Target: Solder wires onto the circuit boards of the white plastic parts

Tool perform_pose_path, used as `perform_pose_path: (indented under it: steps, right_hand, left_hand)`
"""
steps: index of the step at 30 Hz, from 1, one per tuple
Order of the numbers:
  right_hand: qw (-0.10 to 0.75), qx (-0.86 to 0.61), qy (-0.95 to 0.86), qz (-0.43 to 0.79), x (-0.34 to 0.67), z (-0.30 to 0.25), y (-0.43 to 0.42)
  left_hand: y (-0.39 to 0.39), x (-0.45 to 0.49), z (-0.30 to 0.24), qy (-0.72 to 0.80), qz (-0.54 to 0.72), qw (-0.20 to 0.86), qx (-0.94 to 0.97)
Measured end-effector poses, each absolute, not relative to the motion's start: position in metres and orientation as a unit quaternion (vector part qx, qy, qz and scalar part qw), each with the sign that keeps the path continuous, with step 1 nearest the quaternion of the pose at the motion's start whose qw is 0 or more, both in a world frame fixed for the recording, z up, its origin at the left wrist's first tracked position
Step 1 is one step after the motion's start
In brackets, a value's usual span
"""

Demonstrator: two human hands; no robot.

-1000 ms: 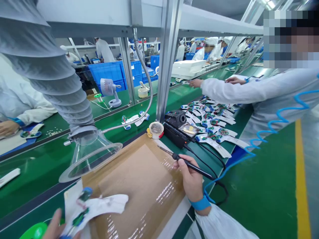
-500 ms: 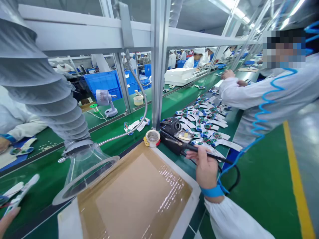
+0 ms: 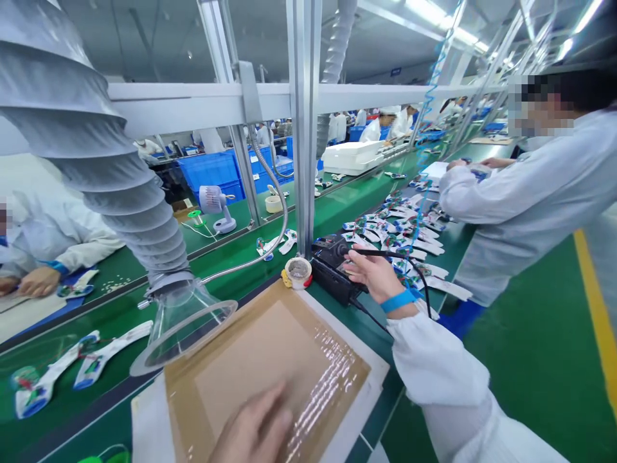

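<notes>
Soldering iron (image 3: pixel 380 253): black, slender, near-horizontal, front end at the black iron stand (image 3: pixel 328 247); tip not visible. Stand: upright on the green bench (image 3: pixel 359 329), just beside the metal post (image 3: pixel 304 141).

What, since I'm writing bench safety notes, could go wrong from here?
Two risks, as I judge it. The right hand is at the soldering iron by the black holder; the tip is out of sight, so if it is poorly seated, the iron might slip and burn something. Its cable loops close to the white parts and could snag one.
</notes>
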State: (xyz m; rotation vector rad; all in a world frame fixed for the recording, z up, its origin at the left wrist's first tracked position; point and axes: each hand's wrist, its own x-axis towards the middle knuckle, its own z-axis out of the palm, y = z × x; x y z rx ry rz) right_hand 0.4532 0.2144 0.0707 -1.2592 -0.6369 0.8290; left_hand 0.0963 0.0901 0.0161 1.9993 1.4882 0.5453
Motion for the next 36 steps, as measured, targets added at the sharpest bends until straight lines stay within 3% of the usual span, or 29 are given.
perform_pose_path:
  steps: [4,8,10,13,14,17,18,21,25,29,36]
  right_hand:
    - [0.653,-0.529,-0.297,0.453,0.438,0.082,0.162]
    - [0.506,-0.531,-0.379,0.564,0.471,0.114,0.081]
    - [0.507,-0.559,-0.44,0.486,0.523,0.142,0.071]
    - [0.571,-0.629,-0.49,0.196,0.612,0.184,0.127]
    - [0.546,-0.642,-0.523,0.126,0.635,0.192,0.16]
    - [0.343,-0.641,-0.685,0.04,0.667,0.186,0.272]
    - [0.313,-0.635,-0.705,0.038,0.665,0.174,0.307]
    - [0.185,-0.575,-0.796,0.043,0.641,0.124,0.388]
    - [0.148,-0.549,-0.82,0.064,0.602,0.063,0.452]
    - [0.155,-0.521,-0.834,0.098,0.577,0.031,0.484]
    - [0.237,-0.493,-0.82,0.17,0.557,0.004,0.499]
  left_hand:
    - [0.152,0.155,0.001,0.573,0.318,0.302,0.692]
    - [0.24,0.201,0.0,0.627,0.353,0.257,0.645]
    - [0.289,0.219,0.003,0.644,0.352,0.248,0.632]
    - [0.358,0.241,0.007,0.665,0.328,0.233,0.629]
    - [0.378,0.247,0.008,0.666,0.317,0.228,0.636]
    - [0.419,0.26,0.007,0.656,0.273,0.219,0.669]
    - [0.427,0.263,0.006,0.651,0.256,0.216,0.681]
    - [0.434,0.264,-0.001,0.641,0.215,0.204,0.708]
    - [0.421,0.258,-0.004,0.625,0.197,0.182,0.733]
    - [0.391,0.246,0.0,0.645,0.222,0.156,0.714]
    - [0.312,0.222,0.001,0.716,0.282,0.144,0.622]
